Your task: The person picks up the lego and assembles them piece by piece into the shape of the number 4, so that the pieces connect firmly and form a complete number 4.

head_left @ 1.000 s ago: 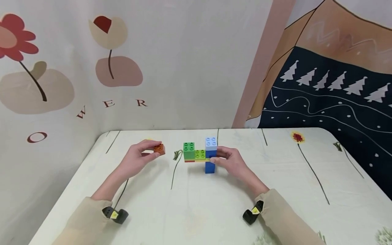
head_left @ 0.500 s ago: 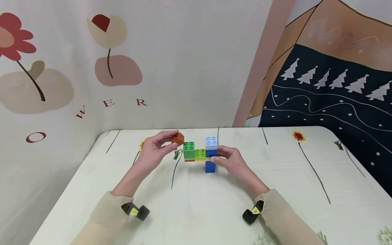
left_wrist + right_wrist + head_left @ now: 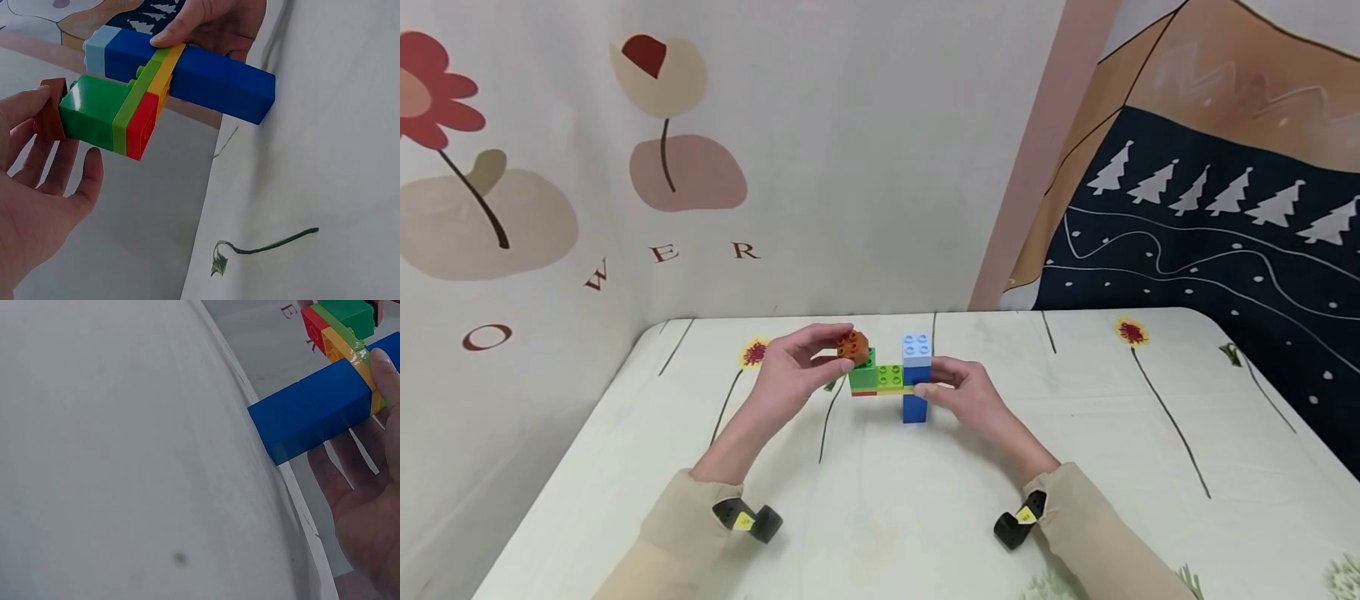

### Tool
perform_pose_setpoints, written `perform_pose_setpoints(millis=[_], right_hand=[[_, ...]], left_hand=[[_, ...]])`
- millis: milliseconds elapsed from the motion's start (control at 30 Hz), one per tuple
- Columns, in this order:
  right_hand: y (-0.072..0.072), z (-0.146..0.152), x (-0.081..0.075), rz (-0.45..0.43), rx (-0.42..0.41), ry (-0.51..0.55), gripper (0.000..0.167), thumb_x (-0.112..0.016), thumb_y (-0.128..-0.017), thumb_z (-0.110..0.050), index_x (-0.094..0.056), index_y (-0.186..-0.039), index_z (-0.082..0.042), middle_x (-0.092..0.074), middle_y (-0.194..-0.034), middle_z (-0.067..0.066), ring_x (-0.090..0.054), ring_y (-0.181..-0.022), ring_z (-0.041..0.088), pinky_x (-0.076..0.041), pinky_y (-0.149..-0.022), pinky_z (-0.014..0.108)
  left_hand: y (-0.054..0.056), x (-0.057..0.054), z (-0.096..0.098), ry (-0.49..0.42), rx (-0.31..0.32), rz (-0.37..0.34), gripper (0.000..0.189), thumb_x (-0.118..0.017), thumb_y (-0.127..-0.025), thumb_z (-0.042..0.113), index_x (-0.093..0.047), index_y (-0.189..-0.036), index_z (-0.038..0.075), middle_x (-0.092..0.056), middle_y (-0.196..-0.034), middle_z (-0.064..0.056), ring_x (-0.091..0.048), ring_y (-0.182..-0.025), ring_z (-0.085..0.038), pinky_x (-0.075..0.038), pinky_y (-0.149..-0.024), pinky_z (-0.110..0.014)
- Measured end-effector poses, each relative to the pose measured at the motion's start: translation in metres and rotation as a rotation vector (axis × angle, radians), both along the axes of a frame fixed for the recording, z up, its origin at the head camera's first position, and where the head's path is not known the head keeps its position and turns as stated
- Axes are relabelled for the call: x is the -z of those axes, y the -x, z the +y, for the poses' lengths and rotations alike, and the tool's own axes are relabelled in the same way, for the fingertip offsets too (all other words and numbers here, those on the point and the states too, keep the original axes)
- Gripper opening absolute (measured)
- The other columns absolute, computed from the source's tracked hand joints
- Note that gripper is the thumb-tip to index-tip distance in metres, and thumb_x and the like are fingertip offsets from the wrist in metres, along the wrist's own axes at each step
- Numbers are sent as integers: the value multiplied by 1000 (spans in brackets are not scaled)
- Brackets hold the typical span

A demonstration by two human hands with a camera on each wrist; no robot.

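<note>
My left hand (image 3: 790,375) pinches a reddish-brown toy brick (image 3: 853,346) between thumb and fingers. In the left wrist view that brown brick (image 3: 51,109) sits at the studded top of a green brick (image 3: 94,112), touching it or very close and slightly tilted; whether it is pressed on I cannot tell. The green brick is part of a built piece: a lime layer (image 3: 890,377), red and yellow-orange thin bricks under it, and a blue column (image 3: 222,81) topped by a light blue brick (image 3: 917,348). My right hand (image 3: 966,396) grips the column around the lime layer's level.
A white cloth with printed flowers covers the table (image 3: 880,500). Its back edge meets a pale printed curtain (image 3: 865,167); a dark one with tree prints (image 3: 1195,233) hangs at the right. Each wrist wears a small black camera (image 3: 766,523).
My left hand has moved right with the brown brick, from well left of the built piece to over its green brick. The right hand and the built piece have stayed in place.
</note>
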State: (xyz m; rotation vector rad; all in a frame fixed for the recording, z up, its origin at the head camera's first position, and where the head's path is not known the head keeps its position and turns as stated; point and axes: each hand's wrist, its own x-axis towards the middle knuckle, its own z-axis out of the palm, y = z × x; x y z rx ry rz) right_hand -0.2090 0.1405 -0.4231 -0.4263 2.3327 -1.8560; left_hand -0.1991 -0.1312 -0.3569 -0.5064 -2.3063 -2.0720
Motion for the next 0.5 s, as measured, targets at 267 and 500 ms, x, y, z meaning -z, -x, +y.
perform_pose_setpoints(millis=[267, 500], right_hand=[[0, -1, 1, -4, 5, -5, 46, -75, -95, -15, -64, -137, 1, -72, -121, 16, -66, -117, 30, -54, -98, 43], [0, -1, 1, -6, 13, -11, 45, -75, -95, -14, -64, -136, 1, -72, -120, 16, -66, -118, 30, -54, -98, 44]], left_hand=[[-2, 2, 3, 26, -73, -32, 47, -80, -88, 0, -67, -133, 2, -68, -127, -14, -67, -114, -28, -57, -91, -28], [-3, 2, 4, 37, -77, -70, 46, -80, -89, 5, -67, -133, 2, -67, -129, -13, -65, -117, -28, -56, -91, -26]])
